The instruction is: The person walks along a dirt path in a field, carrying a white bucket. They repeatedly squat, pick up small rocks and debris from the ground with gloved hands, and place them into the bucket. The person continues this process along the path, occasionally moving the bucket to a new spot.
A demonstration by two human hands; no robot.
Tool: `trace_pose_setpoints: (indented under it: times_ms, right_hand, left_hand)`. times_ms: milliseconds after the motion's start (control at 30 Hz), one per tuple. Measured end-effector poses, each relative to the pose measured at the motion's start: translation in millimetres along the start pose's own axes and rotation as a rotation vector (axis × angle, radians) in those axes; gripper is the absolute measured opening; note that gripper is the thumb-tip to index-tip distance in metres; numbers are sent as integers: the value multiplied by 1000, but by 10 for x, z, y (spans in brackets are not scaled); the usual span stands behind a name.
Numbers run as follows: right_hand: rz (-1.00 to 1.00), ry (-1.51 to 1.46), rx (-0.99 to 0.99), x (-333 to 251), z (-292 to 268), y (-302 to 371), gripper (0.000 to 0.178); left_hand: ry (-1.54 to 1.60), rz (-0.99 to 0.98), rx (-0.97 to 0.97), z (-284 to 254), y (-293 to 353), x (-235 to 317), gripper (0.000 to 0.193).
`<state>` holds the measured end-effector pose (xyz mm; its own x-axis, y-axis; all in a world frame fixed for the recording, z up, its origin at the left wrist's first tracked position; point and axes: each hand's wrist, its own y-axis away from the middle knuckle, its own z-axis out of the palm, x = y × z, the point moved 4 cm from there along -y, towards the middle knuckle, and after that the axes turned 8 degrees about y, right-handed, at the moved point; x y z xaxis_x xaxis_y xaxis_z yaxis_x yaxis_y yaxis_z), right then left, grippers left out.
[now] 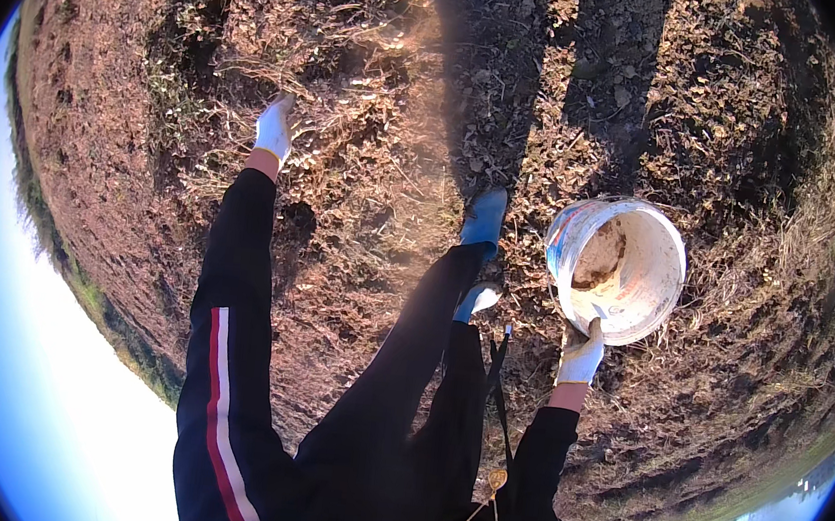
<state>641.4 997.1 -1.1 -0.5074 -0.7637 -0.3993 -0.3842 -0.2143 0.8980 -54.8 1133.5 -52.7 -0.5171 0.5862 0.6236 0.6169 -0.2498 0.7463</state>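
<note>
Head view shows sunlit field (727, 391), sky (54, 376), right grip (581, 359) clamping bucket (649, 281), left grip (274, 132) unclear.

This is an outdoor field (89, 118): dry plants (350, 123) cover the ground under open sky (45, 365). The blurred greenery (120, 327) beyond may be trees.

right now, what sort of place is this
Outdoors, most likely a farm field: dry leaves and stems cover the ground, a green strip edges it on the left, and open sky shows beyond.
</note>
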Motion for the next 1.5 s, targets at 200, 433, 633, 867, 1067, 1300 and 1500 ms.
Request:
trace_pose_setpoints:
  times_ms: [200, 433, 633, 867, 1067, 1300, 1500]
  right_hand:
    - [3, 61, 26, -109, 81, -363, 39]
    - [-79, 201, 42, -176, -77, -848, 36]
    - [-62, 212, -6, -45, -367, -1005, 36]
    - [-36, 274, 18, 193, -466, -1107, 36]
    - [-60, 273, -9, 234, -594, -1259, 34]
    - [-75, 254, 34, 202, -392, -1136, 38]
    - [-70, 199, 105, 235, -502, -1076, 41]
  left_hand:
    - [-800, 315, 206, 184, 62, -468, 62]
    - [-1370, 422, -506, 1668, 506, -1525, 56]
    - [-1477, 839, -438, 2155, 304, -2131, 70]
    - [-1739, 790, -679, 1477, 343, -2551, 73]
    - [-1868, 723, -634, 1037, 274, -2247, 63]
    - [-1358, 1054, -550, 2514, 260, -2028, 72]
    - [-1556, 1047, -696, 2661, 434, -2440, 52]
